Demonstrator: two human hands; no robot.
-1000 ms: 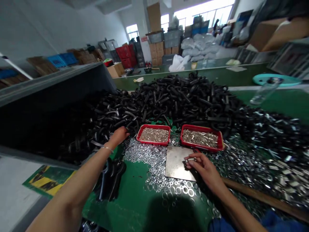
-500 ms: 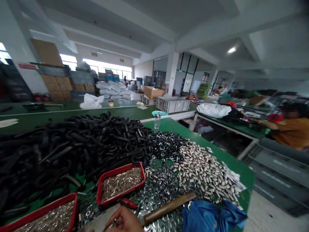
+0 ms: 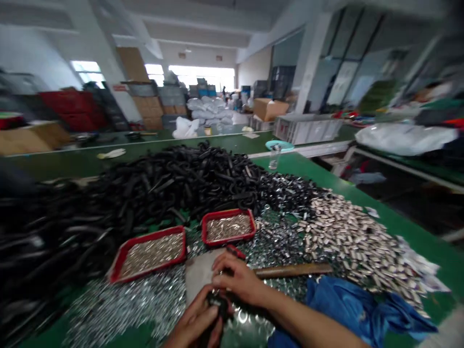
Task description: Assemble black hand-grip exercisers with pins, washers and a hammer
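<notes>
Both hands meet at the lower middle, over the near edge of a flat grey plate (image 3: 197,270). My left hand (image 3: 195,319) is closed around a small black part (image 3: 216,300), whose exact kind is blurred. Just above it my right hand (image 3: 239,280) has its fingers curled and pinched close to the top of that part. A tiny shiny spot shows at its fingertips, too small to name. A red-handled tool (image 3: 235,251) lies right behind the right hand's knuckles. Beyond the right wrist rests a wooden handle (image 3: 295,270).
Two red trays (image 3: 116,263) hold small metal pins. Behind lies a big heap of black curved parts (image 3: 203,169). Loose metal rings (image 3: 134,304) and silvery cylinders (image 3: 355,237) spread left and right. A blue cloth (image 3: 348,309) sits near my right arm; a clear cup (image 3: 274,158) stands behind.
My view has swung left, so the bench appears further right. Earlier only one hand showed at the bottom edge; now both are in view, together at the black part.
</notes>
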